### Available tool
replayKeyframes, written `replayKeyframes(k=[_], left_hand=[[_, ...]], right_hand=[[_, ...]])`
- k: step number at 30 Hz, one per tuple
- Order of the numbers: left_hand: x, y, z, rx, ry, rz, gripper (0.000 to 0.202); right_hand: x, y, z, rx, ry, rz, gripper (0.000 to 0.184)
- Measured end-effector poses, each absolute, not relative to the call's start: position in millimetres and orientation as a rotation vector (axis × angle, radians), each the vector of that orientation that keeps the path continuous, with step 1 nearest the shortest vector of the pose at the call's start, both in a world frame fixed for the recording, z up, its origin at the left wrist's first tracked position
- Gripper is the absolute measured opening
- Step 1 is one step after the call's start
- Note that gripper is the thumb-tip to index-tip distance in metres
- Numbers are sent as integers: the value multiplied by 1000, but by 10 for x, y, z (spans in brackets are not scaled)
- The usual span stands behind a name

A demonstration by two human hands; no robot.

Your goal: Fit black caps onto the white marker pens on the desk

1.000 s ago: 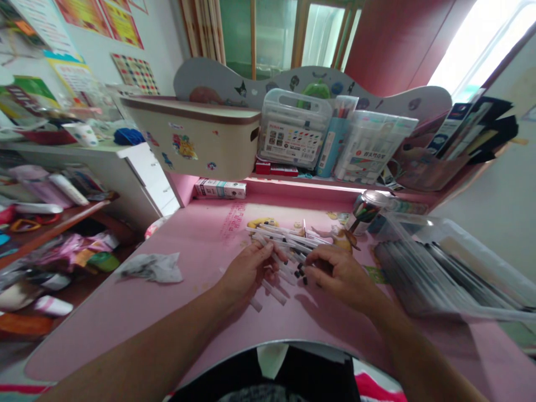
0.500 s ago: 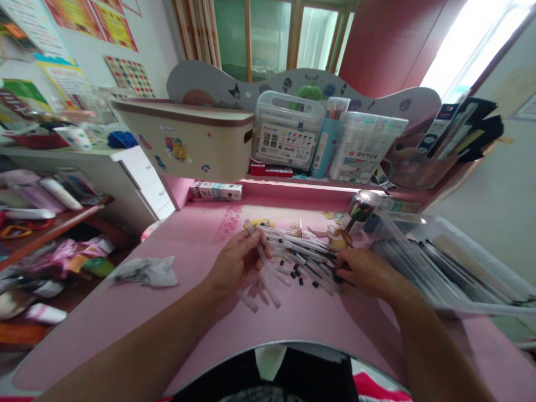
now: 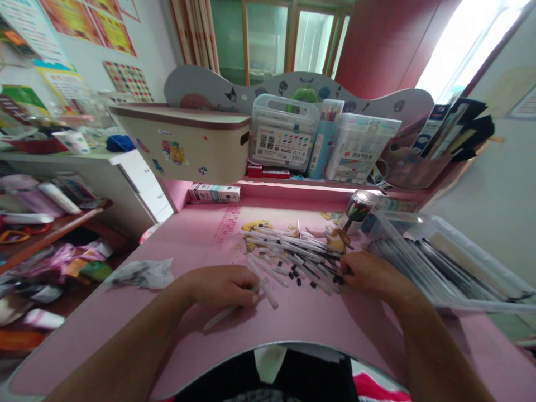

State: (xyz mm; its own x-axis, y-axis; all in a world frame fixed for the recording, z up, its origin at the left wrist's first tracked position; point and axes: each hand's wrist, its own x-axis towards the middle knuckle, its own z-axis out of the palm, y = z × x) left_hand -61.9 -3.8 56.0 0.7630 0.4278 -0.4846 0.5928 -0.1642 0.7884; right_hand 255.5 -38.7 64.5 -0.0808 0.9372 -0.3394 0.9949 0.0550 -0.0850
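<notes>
My left hand (image 3: 224, 286) is closed around a translucent pen barrel (image 3: 218, 319), which slants across under the fingers just above or on the pink desk (image 3: 188, 352). Beside the fingertips lies another whitish pen barrel (image 3: 270, 295). A heap of pen barrels and dark refills (image 3: 293, 244) spreads across the middle of the desk, with several small black plugs (image 3: 295, 274) along its near side. At the heap's right end sits my right hand (image 3: 368, 273), fingers curled in; what they hold, if anything, is hidden.
A clear plastic bin (image 3: 452, 301) with long dark-and-clear pens stands at right. Behind the heap is a can (image 3: 359, 209) holding pens. A crumpled tissue (image 3: 144, 273) lies at left. A shelf at the back carries a cream storage box (image 3: 184, 142) and marker cases (image 3: 285, 137).
My left hand has drawn down and left, off the heap, and the barrel in it now lies nearly level. My right hand has hardly moved at the heap's right end.
</notes>
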Motion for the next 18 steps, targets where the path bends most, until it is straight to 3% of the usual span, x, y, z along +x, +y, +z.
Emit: replayKeyframes(k=[8,18], left_hand=[[-521,-86,520,1994,892,23,30],[-383,-203,263,1618,806,411,34]], right_hand=[[2526,-397,623,1958,2074,-497,16],[2608,-383,626,1966,2247,-561,6]])
